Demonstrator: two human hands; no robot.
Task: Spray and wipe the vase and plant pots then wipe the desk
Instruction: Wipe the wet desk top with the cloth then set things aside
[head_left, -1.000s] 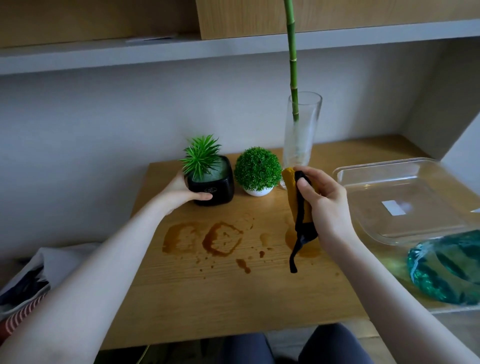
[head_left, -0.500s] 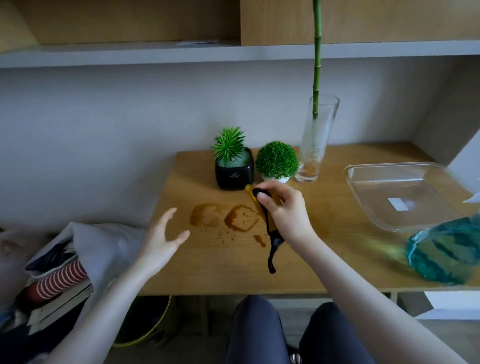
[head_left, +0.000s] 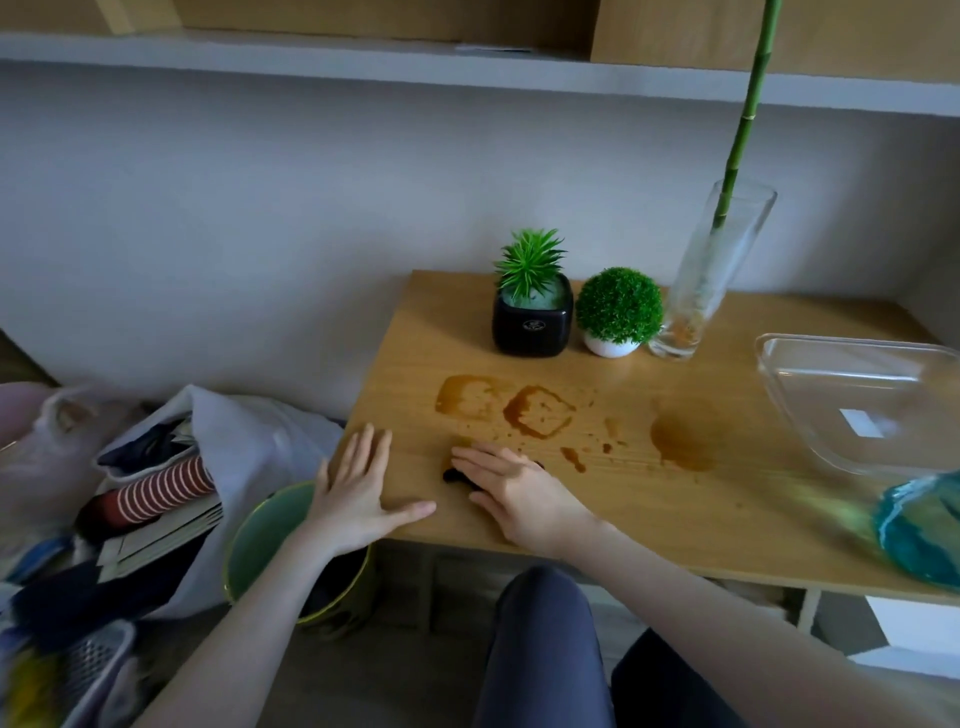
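A bag (head_left: 249, 441) of clothes and papers slumped on the floor at far left, with a green bin (head_left: 260, 525) just beside the desk (head_left: 649, 519). The left hand (head_left: 353, 486) lay flat at the desk's left front corner, fingers straight and spread, holding nothing, part of it past the edge above the bin. Just to its right, the right hand (head_left: 514, 486) pressed palm down on the cloth (head_left: 457, 474), fingers straight; only a dark scrap and a bit of yellow showed from under it, so how the cloth was folded could not be told. Brown stains (head_left: 540, 413) spread across the wood beyond the fingers, two ring-shaped ones and a rounder blot (head_left: 683, 441) further right. At the back stood the black pot (head_left: 532, 325) with a spiky plant, the white pot (head_left: 610, 345) with a ball-shaped plant touching or nearly touching it, then the glass vase (head_left: 711, 275) holding a bamboo stalk (head_left: 743, 119). At right sat a clear tray (head_left: 852, 400), and a blurred teal thing (head_left: 919, 530), perhaps a bottle, lay near the front edge.
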